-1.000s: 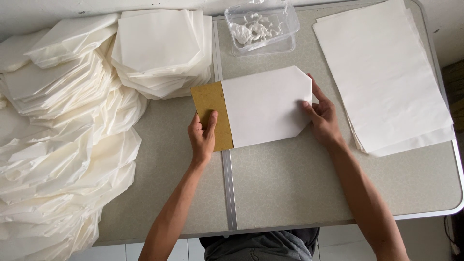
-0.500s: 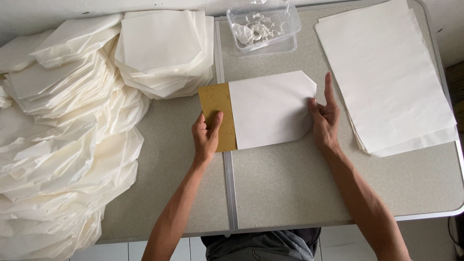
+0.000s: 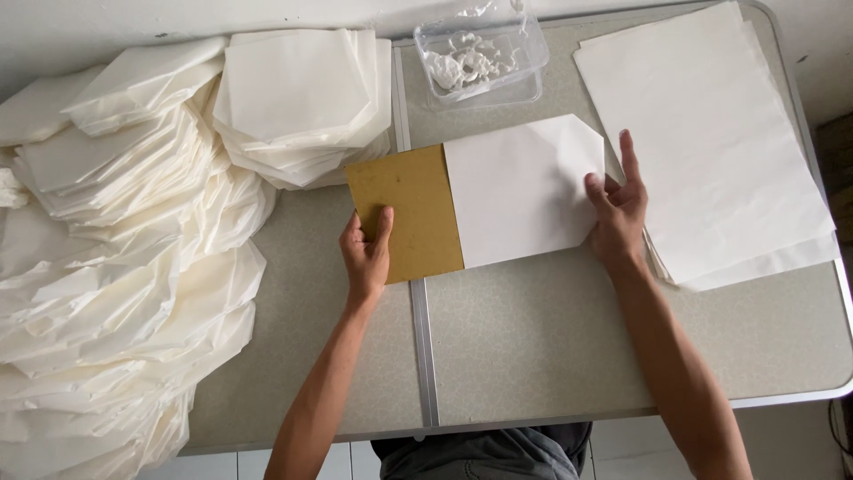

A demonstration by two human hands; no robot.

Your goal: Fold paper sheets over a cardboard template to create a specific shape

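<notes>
My left hand (image 3: 366,258) reaches in from the near edge, forearm straight, thumb on top of the brown card (image 3: 407,213) and fingers pinching its near-left edge. My right hand (image 3: 616,209) lies flat on the right end of the folded white sheet (image 3: 520,191), fingers spread, index pointing far, thumb pressing the paper beside the folded-in corner. The sheet wraps the card's right part; both lie mid-worktop (image 3: 533,338), over the metal seam. Versus half a second ago: more brown card shows on the left, so the card has slid out leftwards from the sheet; left hand moved slightly left with it; right hand stayed on the sheet's right end, fingers a bit more open. Flat stack of white paper (image 3: 711,133) just right of my right hand, wrist touching its near-left corner. Clear plastic tub (image 3: 480,58) with white bits at the far edge. Pile of folded white bags (image 3: 306,98) far left, bigger heap of them (image 3: 115,284) along the left side.
</notes>
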